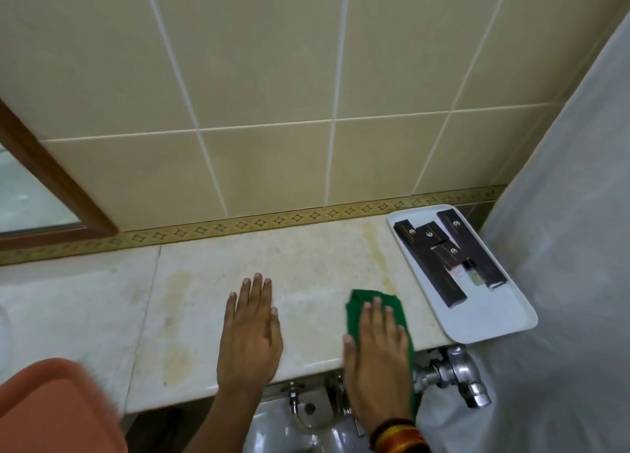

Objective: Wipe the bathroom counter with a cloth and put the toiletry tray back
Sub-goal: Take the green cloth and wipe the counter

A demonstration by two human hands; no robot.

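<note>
A pale marble counter [300,268] with yellowish stains runs along the tiled wall. My right hand [376,360] presses flat on a green cloth [361,304] near the counter's front edge. My left hand [250,330] lies flat on the bare counter, fingers together, about a hand's width left of the cloth. At the counter's right end sits a white toiletry tray [501,319], overhanging the edge, with several black boxes [443,265] and a small bottle on it.
A chrome flush valve [453,371] and pipes stick out below the counter by my right hand. A white curtain [559,248] hangs at the right. A wood-framed mirror [51,176] is at the left. An orange sleeve [58,408] fills the lower left.
</note>
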